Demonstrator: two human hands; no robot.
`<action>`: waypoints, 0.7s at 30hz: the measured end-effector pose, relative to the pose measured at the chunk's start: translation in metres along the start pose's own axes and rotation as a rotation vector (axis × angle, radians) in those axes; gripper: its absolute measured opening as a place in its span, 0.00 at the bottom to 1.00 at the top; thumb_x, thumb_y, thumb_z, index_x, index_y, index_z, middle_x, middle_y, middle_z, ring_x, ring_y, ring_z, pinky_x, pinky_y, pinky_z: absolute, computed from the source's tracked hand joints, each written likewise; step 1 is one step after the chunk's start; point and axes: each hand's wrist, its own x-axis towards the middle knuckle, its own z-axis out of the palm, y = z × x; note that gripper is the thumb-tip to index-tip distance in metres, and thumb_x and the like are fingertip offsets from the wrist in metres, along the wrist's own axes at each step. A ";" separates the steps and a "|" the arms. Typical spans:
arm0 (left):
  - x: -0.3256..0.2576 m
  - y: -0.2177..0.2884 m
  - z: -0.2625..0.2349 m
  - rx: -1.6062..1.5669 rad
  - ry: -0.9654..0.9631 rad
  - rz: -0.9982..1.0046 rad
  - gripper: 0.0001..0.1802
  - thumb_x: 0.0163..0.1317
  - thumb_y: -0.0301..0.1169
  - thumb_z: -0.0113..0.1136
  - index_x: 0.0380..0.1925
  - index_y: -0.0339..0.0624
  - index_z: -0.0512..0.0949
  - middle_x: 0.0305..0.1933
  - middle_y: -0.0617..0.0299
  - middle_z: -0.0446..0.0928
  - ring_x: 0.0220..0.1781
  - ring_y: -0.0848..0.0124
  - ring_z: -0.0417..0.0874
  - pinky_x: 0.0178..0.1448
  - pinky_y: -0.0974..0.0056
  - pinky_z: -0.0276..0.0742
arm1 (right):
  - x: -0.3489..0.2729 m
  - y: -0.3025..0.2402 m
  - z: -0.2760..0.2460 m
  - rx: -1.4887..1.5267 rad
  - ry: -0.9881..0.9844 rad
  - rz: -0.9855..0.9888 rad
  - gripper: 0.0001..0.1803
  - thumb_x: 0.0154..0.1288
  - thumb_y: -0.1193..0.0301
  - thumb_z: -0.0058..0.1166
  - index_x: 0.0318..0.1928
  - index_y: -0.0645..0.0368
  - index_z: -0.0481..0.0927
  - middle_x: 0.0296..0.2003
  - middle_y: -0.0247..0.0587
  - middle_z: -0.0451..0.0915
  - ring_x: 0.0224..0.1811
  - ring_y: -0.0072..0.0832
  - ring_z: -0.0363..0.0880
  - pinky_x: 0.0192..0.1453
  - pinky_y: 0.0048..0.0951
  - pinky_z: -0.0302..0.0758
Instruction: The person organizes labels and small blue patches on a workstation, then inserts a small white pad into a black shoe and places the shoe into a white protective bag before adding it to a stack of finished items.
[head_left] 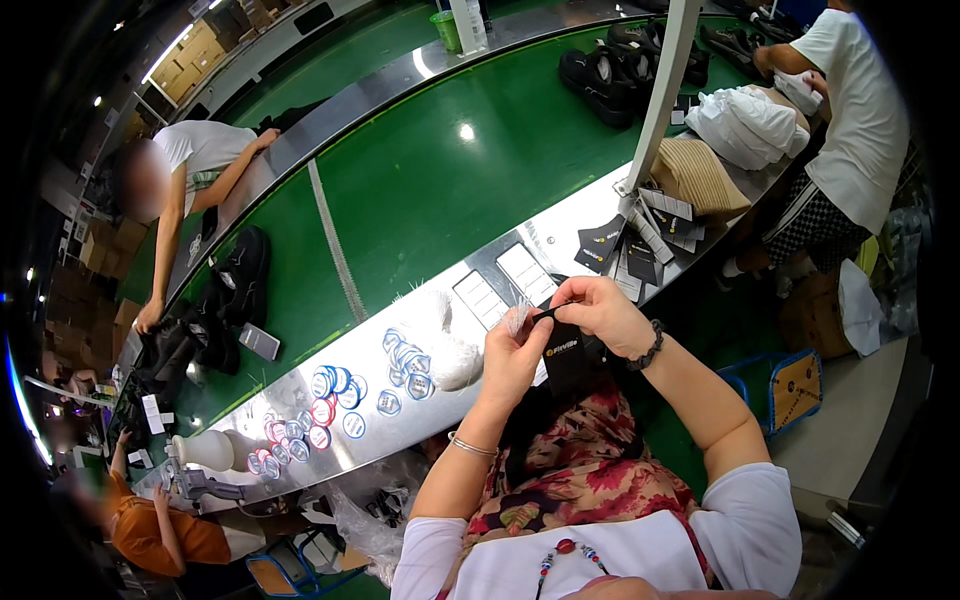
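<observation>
Both of my hands meet above the near edge of a metal ledge (450, 390). My left hand (510, 358) is closed in a pinch, with a small bunch of thin whitish plastic strands (517, 320) sticking up from it. The fingers of my right hand (604, 315) pinch the top of a black hang tag (566, 358), which dangles between the hands. White printed cards (525, 272) lie just beyond my fingers. Beside my left hand rests a heap of whitish strands (452, 362).
Round stickers (322, 410) and a white-headed grey tool (205, 452) lie to the left. Black tags (600, 243) and a woven basket (697, 178) sit to the right. Black shoes (243, 272) stand on the green conveyor belt (420, 160). Other people (850, 110) work around it.
</observation>
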 end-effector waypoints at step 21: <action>-0.039 -0.030 -0.006 0.497 0.067 0.390 0.04 0.56 0.22 0.57 0.31 0.35 0.73 0.22 0.68 0.69 0.23 0.83 0.66 0.25 0.75 0.62 | -0.017 0.046 0.012 0.055 -0.055 0.121 0.03 0.55 0.79 0.50 0.31 0.65 0.74 0.25 0.27 0.72 0.30 0.12 0.68 0.34 0.15 0.67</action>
